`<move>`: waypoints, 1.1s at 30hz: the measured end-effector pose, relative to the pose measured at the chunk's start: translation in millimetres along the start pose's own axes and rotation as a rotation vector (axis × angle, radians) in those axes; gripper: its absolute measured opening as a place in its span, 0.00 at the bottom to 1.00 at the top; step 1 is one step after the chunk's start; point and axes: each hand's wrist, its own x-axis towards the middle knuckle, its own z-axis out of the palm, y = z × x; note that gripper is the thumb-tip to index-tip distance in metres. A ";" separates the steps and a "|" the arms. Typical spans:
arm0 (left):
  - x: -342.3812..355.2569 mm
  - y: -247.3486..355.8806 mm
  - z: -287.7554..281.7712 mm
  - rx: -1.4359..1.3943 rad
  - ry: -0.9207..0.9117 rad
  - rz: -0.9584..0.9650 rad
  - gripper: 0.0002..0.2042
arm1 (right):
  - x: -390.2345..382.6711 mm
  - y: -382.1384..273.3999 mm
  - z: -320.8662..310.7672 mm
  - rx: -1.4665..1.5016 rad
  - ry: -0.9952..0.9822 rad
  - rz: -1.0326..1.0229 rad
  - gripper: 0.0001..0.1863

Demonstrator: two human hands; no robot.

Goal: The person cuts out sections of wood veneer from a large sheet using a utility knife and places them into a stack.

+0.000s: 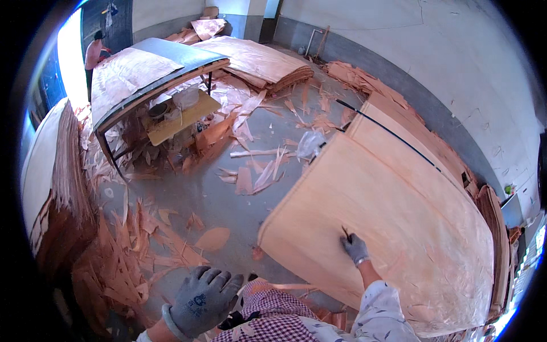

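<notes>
My right hand (355,249), in a grey glove, is over the pale top sheet of a large stack of wood veneer (399,211). Its fingers are closed on a small dark pointed thing (345,230), too small to name. My left hand (200,301), also gloved in grey, is raised in front of my body at the lower edge, back upward. Its fingers are stretched out, and nothing shows in them. Near it are my checked purple apron (273,325) and a small black thing (231,320) I cannot make out.
A long thin black rod (393,137) lies across the stack's far part. Veneer scraps (131,245) litter the floor. A tall stack (68,165) stands left. Farther off are a table (137,71) with a low yellow board (185,118), another stack (256,60) and a person (94,54).
</notes>
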 end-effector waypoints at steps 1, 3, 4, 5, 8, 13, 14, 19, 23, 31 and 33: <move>7.6 -20.0 2.0 -0.012 -0.012 -0.025 0.16 | -4.8 -3.9 8.4 -0.027 0.045 0.059 0.20; 22.3 -63.0 8.0 -0.055 -0.025 -0.076 0.16 | -13.4 -20.7 7.7 -0.046 0.114 0.112 0.22; 26.9 -90.5 17.5 -0.093 -0.037 -0.100 0.15 | -15.9 -20.6 6.6 -0.042 0.132 0.117 0.22; 31.1 -120.9 25.4 -0.113 -0.043 -0.120 0.14 | -14.7 -19.1 10.5 -0.038 0.149 0.108 0.22; 11.1 -220.5 91.6 -0.051 -0.209 -0.306 0.17 | -9.9 -34.2 13.2 -0.045 0.101 0.156 0.22; -33.6 -366.9 197.2 -0.220 -0.773 -0.673 0.18 | 15.8 -30.8 11.1 0.013 0.056 0.315 0.23; -39.3 -387.1 194.8 -0.238 -0.810 -0.782 0.18 | 32.6 -40.8 17.2 0.079 0.029 0.358 0.23; 19.1 -466.4 211.1 -0.338 -0.887 -0.894 0.18 | 88.3 -89.6 11.4 0.649 0.270 0.666 0.19; 37.8 -559.6 193.4 -0.266 -0.942 -0.882 0.17 | 147.6 -145.4 42.3 -0.020 0.134 0.487 0.21; 359.0 -695.1 157.8 0.073 -0.648 -0.201 0.16 | 143.9 -140.7 47.5 0.006 0.249 0.826 0.22; 454.4 -666.3 127.4 -0.019 -0.454 -0.171 0.13 | 148.0 -146.4 50.9 -0.015 0.266 0.859 0.23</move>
